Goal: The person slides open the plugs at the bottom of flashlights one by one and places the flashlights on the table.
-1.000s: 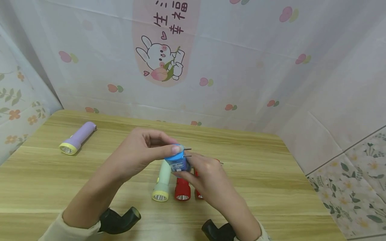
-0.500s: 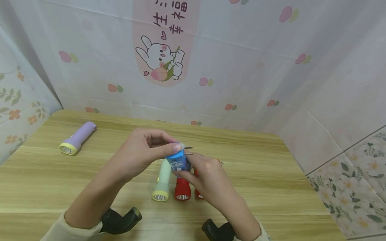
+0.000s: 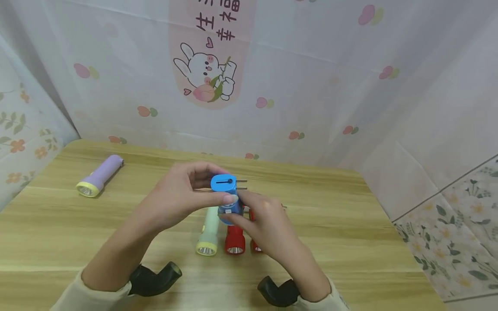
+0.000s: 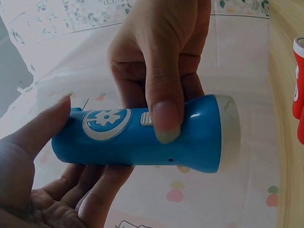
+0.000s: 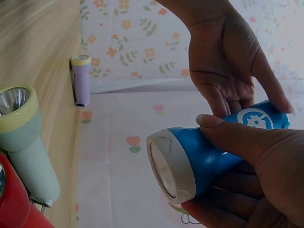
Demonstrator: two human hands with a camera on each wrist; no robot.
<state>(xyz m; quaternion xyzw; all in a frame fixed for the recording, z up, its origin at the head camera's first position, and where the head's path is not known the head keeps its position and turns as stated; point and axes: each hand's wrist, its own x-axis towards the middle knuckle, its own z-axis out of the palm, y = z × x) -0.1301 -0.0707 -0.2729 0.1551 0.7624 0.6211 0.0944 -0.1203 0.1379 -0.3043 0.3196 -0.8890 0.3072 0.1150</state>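
Note:
Both hands hold a blue flashlight point(image 3: 223, 183) above the table. My left hand point(image 3: 175, 198) grips its tail, thumb on one side and fingers behind. The tail's end face shows a dark slot, and two metal prongs point(image 3: 242, 181) stick out to the right. My right hand point(image 3: 268, 224) grips the body near the white-rimmed head; in the left wrist view its thumb point(image 4: 164, 121) lies beside a ribbed switch point(image 4: 146, 118). A white gear emblem point(image 4: 107, 121) marks the blue side. The lens point(image 5: 161, 171) is unlit.
Below the hands lie a pale green flashlight point(image 3: 210, 235) and two red ones, the nearer red flashlight point(image 3: 235, 244) and another red flashlight point(image 3: 255, 247) partly behind the right hand. A purple flashlight point(image 3: 103, 172) lies at the table's far left. A printed curtain point(image 3: 311, 86) hangs behind.
The blue flashlight's tail has tilted up toward the head camera. My left thumb has slid off the tail's end onto its side, uncovering the slot. The head view has shifted slightly.

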